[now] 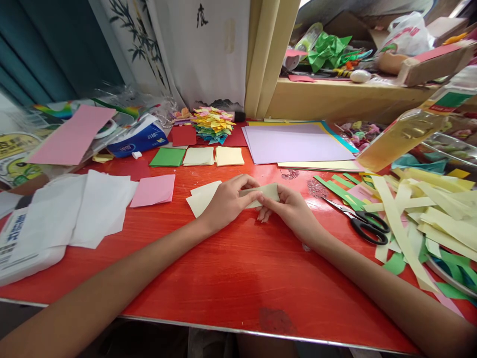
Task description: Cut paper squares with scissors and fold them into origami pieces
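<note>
Left hand [231, 200] and right hand [294, 208] together pinch one pale-yellow paper piece [271, 189] over the red tabletop [216, 278]: folding step, seemingly; next move likely calls for aligned edges, firm crease.

There are two hands [231, 200] [292, 203], one pair of scissors [357, 215], one filled bottle [404, 132].

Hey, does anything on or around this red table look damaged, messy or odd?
Yes. Dark patches, cause unclear, mar the red tabletop, one close to the near edge, another near the scissors. Paper strips lie jumbled on the right.
</note>
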{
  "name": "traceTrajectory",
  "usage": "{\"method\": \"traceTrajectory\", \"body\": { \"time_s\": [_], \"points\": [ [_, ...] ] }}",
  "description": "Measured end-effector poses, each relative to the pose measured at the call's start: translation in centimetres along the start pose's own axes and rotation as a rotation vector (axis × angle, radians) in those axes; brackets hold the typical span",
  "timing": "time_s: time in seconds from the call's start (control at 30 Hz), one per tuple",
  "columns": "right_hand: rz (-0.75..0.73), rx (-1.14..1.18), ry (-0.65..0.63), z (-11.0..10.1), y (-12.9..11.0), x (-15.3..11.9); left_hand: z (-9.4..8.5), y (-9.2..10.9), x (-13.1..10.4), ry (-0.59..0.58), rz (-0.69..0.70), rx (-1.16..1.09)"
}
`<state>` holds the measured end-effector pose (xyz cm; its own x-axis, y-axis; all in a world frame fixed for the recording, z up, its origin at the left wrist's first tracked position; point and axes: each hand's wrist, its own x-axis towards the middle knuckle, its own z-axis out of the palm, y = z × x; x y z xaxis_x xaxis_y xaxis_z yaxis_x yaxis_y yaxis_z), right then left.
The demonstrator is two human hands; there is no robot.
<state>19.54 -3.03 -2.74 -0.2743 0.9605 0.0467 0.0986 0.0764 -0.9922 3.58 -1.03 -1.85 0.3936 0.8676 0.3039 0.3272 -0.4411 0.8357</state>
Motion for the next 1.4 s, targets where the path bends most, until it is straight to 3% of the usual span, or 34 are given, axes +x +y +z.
{"method": "traceTrajectory", "body": {
  "time_s": [0.1,0.2,0.37,0.63,0.83,1.4],
  "points": [
    [-0.009,0.016,0.008,-0.11,0.09,0.04,-0.02,0.03,-0.03,0.028,-0.013,0.008],
    [-0.031,0.087,0.097,-0.31,0.27,0.16,0.00,-0.02,-0.04,0.062,-0.030,0.005],
    [-0.064,0.190,0.223,-0.46,0.33,0.20,0.04,-0.05,-0.03,-0.011,-0.024,0.046],
    [-0.053,0.152,0.188,-0.25,0.30,0.01,0.02,-0.37,0.13,0.025,-0.042,-0.092],
    [-0.039,0.258,0.129,-0.41,0.18,0.11,-0.02,-0.77,0.29,0.027,-0.109,-0.213],
    [-0.041,0.271,0.155,-0.49,0.45,0.14,-0.16,-0.32,0.18,0.001,-0.124,-0.145]
  ]
}}
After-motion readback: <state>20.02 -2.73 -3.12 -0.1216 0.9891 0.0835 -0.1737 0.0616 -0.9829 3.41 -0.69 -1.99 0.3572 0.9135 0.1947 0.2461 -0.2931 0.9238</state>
